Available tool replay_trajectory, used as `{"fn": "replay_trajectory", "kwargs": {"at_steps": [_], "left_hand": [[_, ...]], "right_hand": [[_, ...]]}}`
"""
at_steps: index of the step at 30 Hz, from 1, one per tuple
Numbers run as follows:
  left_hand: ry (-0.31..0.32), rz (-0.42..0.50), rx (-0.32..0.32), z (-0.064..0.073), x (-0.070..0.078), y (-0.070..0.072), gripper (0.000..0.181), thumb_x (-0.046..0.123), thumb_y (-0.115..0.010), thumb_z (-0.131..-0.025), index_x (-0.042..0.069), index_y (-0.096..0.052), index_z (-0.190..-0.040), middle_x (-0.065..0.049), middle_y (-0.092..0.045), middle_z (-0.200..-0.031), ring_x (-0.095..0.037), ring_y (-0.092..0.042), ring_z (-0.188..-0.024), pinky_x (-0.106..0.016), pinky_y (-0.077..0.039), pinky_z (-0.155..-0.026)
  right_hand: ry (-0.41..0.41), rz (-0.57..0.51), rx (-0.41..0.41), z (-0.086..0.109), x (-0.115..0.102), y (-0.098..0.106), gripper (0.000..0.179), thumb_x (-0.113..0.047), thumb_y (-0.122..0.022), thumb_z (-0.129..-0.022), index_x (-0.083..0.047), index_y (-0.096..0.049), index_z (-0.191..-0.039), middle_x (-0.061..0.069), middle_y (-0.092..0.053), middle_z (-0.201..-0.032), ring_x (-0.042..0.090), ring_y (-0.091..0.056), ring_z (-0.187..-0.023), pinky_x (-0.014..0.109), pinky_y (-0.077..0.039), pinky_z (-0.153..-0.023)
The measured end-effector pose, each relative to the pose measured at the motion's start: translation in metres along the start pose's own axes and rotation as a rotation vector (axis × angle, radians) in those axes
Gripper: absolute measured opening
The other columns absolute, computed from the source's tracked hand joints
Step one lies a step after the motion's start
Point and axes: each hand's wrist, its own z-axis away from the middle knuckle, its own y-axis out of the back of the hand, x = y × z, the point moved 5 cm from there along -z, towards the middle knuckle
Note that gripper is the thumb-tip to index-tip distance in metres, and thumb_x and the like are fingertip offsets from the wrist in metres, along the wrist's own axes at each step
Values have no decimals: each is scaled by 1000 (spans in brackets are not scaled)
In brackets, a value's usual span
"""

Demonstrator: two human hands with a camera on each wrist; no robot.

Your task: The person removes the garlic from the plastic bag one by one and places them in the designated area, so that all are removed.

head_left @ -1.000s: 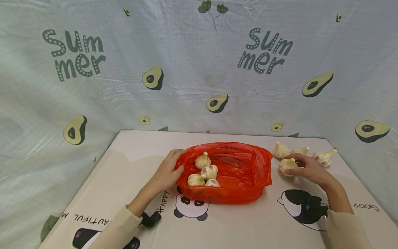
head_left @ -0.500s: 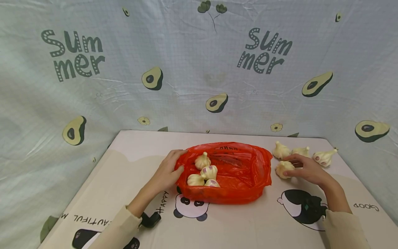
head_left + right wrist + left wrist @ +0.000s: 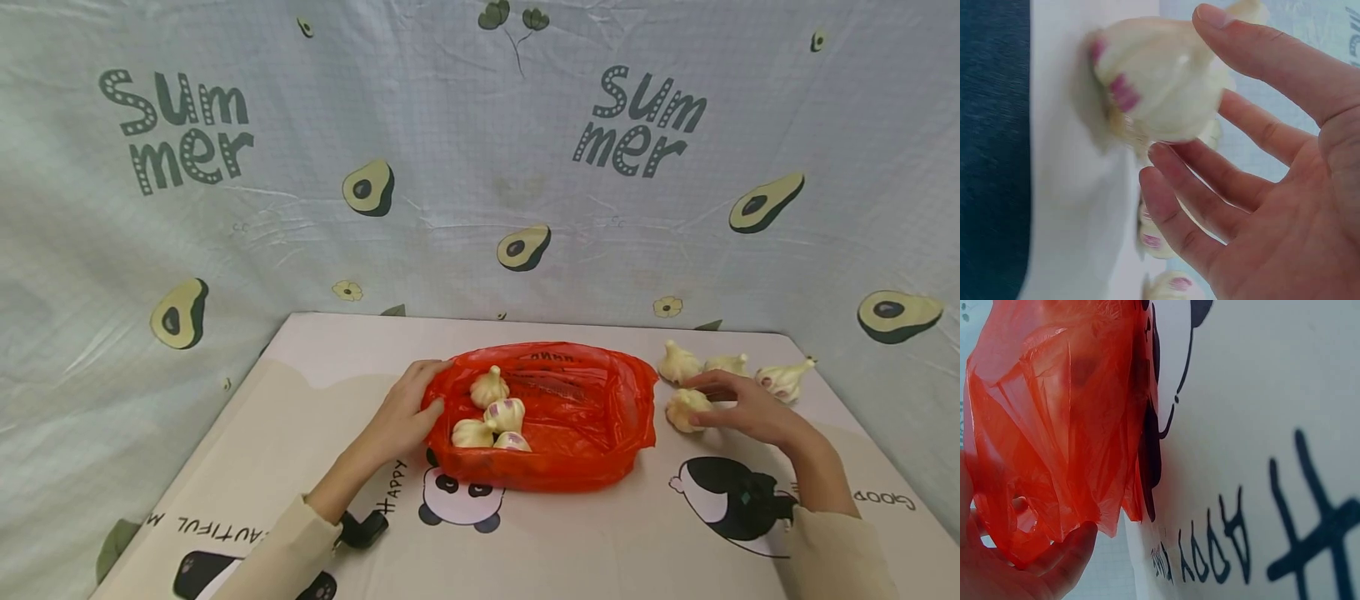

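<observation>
A red plastic bag [image 3: 570, 471] lies spread with its mouth facing up in the middle of the table. Several garlic bulbs [image 3: 505, 414] rest in its left half. My left hand [image 3: 405, 412] holds the bag's left rim; in the left wrist view, fingers [image 3: 1075, 553] curl at the thin red film. To the right of the bag, my right hand [image 3: 750, 408] has thumb and fingers around a garlic bulb [image 3: 684, 410] low over the table. In the right wrist view this bulb [image 3: 1160, 81] shows purple patches, with the thumb [image 3: 1272, 53] at its edge and fingertips behind.
Three more garlic bulbs [image 3: 782, 380] sit behind the right hand near the table's back right. The white table [image 3: 600, 550] bears printed animals and words. A patterned cloth [image 3: 450, 125] hangs behind it.
The bulb at my right hand has shifted slightly left and turned, its stem no longer pointing up. My left hand and the bag have stayed in place.
</observation>
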Motion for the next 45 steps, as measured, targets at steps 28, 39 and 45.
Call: {"fn": "replay_trajectory", "kwargs": {"at_steps": [28,39,45], "left_hand": [[-2,4,8,1,1,-2,54,8,-58,-98,11,-50,-151,-12,-51,-150,-32,-53,-138,-56,-53,-108],[12,28,26,2,2,-4,54,8,-59,-98,14,-51,-151,-10,-51,-150,-30,-53,-138,-54,-54,-107],[23,17,41,4,0,-3,54,7,-60,-98,14,-51,-150,-10,-52,-150,-31,-53,-138,-55,-54,-107]], "right_hand": [[102,-41,115,12,-48,25,56,-26,-73,-96,-3,-53,-143,23,-60,-139,8,-60,-118,13,-52,-82],[176,-65,155,13,-68,25,48,-25,-73,-96,-5,-59,-137,16,-65,-132,-13,-57,-106,8,-52,-85],[242,-85,174,11,-80,22,43,-19,-74,-95,-7,-62,-134,-7,-66,-122,-16,-57,-105,9,-54,-85]]}}
